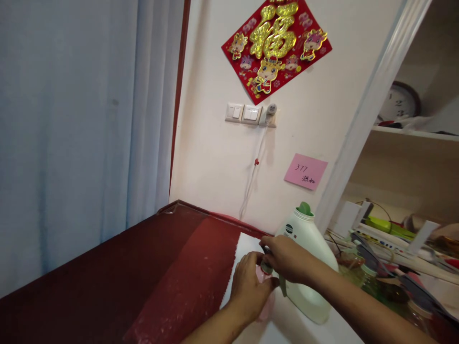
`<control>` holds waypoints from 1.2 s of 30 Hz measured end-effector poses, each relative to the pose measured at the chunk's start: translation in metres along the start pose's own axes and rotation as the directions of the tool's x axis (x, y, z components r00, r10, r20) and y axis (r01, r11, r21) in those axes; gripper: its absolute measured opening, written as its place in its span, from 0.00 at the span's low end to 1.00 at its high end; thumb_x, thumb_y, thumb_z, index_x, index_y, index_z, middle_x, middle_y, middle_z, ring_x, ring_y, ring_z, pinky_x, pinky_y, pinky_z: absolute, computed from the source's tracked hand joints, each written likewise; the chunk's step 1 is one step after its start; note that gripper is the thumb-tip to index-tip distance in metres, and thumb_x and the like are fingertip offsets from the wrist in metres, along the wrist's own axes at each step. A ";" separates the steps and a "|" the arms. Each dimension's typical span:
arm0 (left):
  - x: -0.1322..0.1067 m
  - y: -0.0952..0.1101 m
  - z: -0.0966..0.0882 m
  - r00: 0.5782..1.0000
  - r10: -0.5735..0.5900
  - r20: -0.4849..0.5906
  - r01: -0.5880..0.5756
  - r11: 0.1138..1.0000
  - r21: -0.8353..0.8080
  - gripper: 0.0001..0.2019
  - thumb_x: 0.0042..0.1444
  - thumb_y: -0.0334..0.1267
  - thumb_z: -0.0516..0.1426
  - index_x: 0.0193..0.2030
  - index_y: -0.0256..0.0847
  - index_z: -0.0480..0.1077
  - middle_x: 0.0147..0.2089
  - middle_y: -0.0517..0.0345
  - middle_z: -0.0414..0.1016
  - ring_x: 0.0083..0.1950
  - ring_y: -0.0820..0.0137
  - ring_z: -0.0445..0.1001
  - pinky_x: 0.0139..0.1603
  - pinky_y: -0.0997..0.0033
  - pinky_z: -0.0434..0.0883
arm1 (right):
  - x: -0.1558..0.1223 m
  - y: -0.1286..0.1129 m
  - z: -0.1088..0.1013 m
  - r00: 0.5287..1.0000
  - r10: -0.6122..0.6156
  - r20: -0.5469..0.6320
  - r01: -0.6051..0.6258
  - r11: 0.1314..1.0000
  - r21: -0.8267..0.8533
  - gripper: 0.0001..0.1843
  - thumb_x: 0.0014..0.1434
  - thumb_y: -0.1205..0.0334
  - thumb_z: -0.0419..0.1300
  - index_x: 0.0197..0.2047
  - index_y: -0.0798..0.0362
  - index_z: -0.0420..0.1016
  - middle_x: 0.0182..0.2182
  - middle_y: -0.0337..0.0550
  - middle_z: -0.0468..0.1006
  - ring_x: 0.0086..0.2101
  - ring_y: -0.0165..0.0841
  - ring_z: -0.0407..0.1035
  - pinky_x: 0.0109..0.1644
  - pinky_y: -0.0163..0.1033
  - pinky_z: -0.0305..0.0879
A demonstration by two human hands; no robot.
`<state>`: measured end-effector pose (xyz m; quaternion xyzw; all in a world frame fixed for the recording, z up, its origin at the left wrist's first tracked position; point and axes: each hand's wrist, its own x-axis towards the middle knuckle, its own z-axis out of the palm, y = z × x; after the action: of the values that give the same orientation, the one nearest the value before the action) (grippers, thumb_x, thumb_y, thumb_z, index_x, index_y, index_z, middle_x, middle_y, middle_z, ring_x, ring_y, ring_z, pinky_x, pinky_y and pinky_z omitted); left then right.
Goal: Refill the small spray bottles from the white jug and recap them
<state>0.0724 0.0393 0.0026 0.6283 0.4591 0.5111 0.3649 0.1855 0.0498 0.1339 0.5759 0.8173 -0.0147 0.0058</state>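
My left hand (249, 289) is wrapped round a translucent pink bottle (264, 310) that stands on a white sheet (245, 246). On top of this bottle is a grey-green head that looks like a trigger sprayer (283, 286), with a long piece hanging down at its right. My right hand (287, 255) has its fingers closed on that head from above, hiding most of it. Just behind and to the right stands a large pale green jug (311, 301), its neck uncapped and a green spout (304, 208) showing inside.
A dark red tabletop (107, 291) stretches left to a blue curtain (71, 119). Behind is a wall with switches (243, 113), a plugged-in cord (247, 191) and a pink note (306, 172). At right, a cluttered shelf (412, 131) holds a clock (399, 102); jars (369, 277) stand lower down.
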 end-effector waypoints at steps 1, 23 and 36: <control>0.002 0.001 -0.001 1.000 0.009 0.010 -0.009 1.000 -0.008 0.14 0.47 0.33 0.63 0.44 0.42 0.73 0.47 0.53 0.78 0.52 0.56 0.72 0.53 0.60 0.65 | 0.000 0.000 0.000 1.000 0.000 0.000 0.000 1.000 0.004 0.09 0.61 0.65 0.59 0.43 0.54 0.80 0.40 0.53 0.86 0.41 0.43 0.79 0.37 0.38 0.58; 0.032 -0.004 -0.023 0.938 0.017 0.346 0.061 0.975 -0.213 0.14 0.48 0.43 0.65 0.41 0.39 0.77 0.44 0.55 0.81 0.50 0.59 0.75 0.52 0.65 0.69 | -0.001 0.010 0.007 0.999 -0.045 -0.024 0.047 0.997 0.054 0.13 0.60 0.65 0.58 0.47 0.52 0.80 0.42 0.53 0.85 0.43 0.44 0.79 0.39 0.39 0.59; 0.030 -0.003 -0.014 0.990 -0.037 0.139 0.051 0.994 -0.094 0.13 0.45 0.40 0.67 0.37 0.41 0.74 0.40 0.58 0.77 0.47 0.61 0.70 0.56 0.60 0.64 | 0.001 0.011 0.004 0.998 -0.056 -0.019 0.057 0.996 0.071 0.13 0.59 0.67 0.58 0.45 0.53 0.80 0.40 0.53 0.86 0.43 0.45 0.79 0.39 0.40 0.59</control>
<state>0.0602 0.0680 0.0119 0.6333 0.4214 0.4802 0.4367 0.1954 0.0542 0.1300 0.5526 0.8322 -0.0393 -0.0221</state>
